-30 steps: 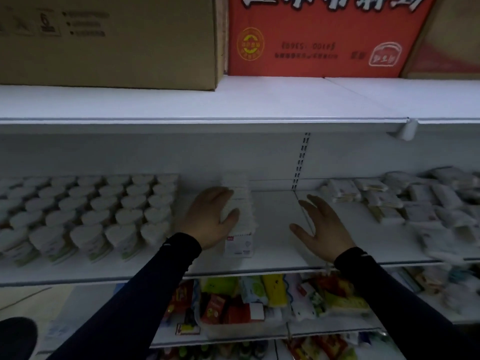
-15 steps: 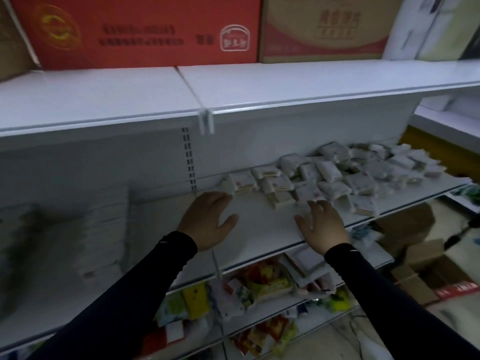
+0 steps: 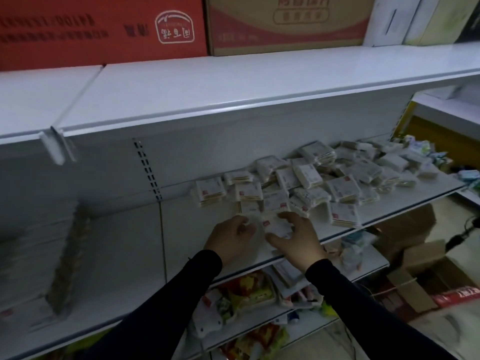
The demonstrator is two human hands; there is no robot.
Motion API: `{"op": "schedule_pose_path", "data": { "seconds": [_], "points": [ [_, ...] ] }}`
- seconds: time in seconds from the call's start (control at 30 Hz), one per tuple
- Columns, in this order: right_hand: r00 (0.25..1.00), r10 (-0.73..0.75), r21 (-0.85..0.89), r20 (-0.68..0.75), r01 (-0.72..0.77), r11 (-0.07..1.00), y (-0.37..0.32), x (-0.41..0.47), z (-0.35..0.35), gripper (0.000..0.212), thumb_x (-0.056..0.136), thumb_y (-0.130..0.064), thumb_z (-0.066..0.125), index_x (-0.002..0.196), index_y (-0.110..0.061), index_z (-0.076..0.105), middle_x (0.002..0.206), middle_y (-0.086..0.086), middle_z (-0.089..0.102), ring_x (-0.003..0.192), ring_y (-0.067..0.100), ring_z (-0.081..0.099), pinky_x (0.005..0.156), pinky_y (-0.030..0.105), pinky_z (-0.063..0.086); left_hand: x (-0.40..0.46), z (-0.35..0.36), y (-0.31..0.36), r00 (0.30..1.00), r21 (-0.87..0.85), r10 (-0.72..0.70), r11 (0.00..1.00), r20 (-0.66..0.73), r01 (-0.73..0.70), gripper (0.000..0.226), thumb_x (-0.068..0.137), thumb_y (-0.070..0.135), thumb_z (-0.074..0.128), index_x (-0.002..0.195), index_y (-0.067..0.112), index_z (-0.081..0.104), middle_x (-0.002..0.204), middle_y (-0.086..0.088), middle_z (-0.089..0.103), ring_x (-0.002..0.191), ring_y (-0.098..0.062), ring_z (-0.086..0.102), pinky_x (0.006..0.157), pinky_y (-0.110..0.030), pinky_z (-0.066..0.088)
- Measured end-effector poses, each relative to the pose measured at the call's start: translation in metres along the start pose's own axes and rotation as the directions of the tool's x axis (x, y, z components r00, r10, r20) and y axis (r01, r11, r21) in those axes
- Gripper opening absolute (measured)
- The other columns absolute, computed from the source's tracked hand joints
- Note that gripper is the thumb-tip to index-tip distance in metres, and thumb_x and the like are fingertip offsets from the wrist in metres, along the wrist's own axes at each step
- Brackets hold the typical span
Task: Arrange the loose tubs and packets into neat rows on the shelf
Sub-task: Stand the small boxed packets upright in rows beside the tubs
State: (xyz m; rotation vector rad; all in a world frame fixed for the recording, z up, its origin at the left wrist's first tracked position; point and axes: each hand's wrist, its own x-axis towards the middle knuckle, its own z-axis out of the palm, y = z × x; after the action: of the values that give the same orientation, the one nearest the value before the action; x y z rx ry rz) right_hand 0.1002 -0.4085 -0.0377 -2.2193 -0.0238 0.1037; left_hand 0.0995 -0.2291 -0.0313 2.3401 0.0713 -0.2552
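At centre frame both hands meet on one white packet (image 3: 276, 227) near the front edge of the middle shelf (image 3: 181, 229). The left hand (image 3: 231, 239) pinches its left side; the right hand (image 3: 298, 239) has a wide, spread grip around its right side. The loose pile of packets (image 3: 324, 178) lies just behind, toward the upper right.

shelf (image 3: 124, 245): white | packets (image 3: 306, 185): loose heap, right | left: bare
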Motion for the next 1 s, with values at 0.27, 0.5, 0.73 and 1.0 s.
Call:
{"op": "schedule_pose_path", "data": {
  "seconds": [0.27, 0.5, 0.73, 1.0],
  "points": [
    [0.985, -0.167, 0.122, 0.05, 0.16, 0.98, -0.023, 0.012, 0.015, 0.044, 0.084, -0.047, 0.068, 0.121, -0.026, 0.057, 0.123, -0.007, 0.046, 0.104, 0.007, 0.055, 0.077, 0.01, 0.043, 0.01, -0.009, 0.006, 0.974, -0.582, -0.224, 0.789, 0.024, 0.196, 0.032, 0.09, 0.039, 0.057, 0.103, 0.01, 0.065, 0.091, -0.015, 0.066, 0.077, -0.028, 0.063, 0.073, -0.043, 0.056],
    [0.969, 0.048, -0.58, -0.241, -0.183, 0.793, -0.001, 0.061, -0.001, 0.075, 0.087, -0.067, 0.045, 0.138, -0.012, 0.042, 0.131, 0.016, 0.048, 0.116, 0.031, 0.05, 0.094, 0.036, 0.041, 0.007, -0.031, -0.023, 0.949, -0.752, -0.307, 0.609, 0.071, 0.254, 0.019, 0.098, 0.021, 0.054, 0.117, 0.017, 0.054, 0.113, -0.006, 0.063, 0.09, -0.023, 0.066, 0.077, -0.04, 0.059],
    [0.969, 0.057, -0.187, -0.241, -0.104, 0.977, 0.0, 0.06, 0.012, 0.053, 0.082, -0.038, 0.07, 0.12, -0.007, 0.048, 0.109, 0.008, 0.06, 0.099, 0.026, 0.059, 0.077, 0.03, 0.044, 0.004, -0.046, -0.042, 0.949, -0.732, -0.314, 0.655, -0.033, 0.191, 0.024, 0.093, 0.006, 0.06, 0.115, 0.011, 0.053, 0.108, -0.009, 0.062, 0.09, -0.027, 0.064, 0.068, -0.037, 0.057],
    [0.979, -0.148, 0.34, -0.138, 0.187, 0.921, -0.056, 0.039, 0.004, 0.051, 0.081, -0.014, 0.075, 0.119, -0.024, 0.044, 0.096, -0.004, 0.059, 0.081, 0.005, 0.058, 0.056, 0.005, 0.043, 0.003, -0.066, -0.047, 0.957, -0.768, -0.275, 0.631, -0.095, 0.105, 0.02, 0.094, 0.004, 0.055, 0.112, 0.012, 0.053, 0.1, -0.005, 0.063, 0.08, -0.02, 0.063, 0.069, -0.033, 0.054]
  ]
}}
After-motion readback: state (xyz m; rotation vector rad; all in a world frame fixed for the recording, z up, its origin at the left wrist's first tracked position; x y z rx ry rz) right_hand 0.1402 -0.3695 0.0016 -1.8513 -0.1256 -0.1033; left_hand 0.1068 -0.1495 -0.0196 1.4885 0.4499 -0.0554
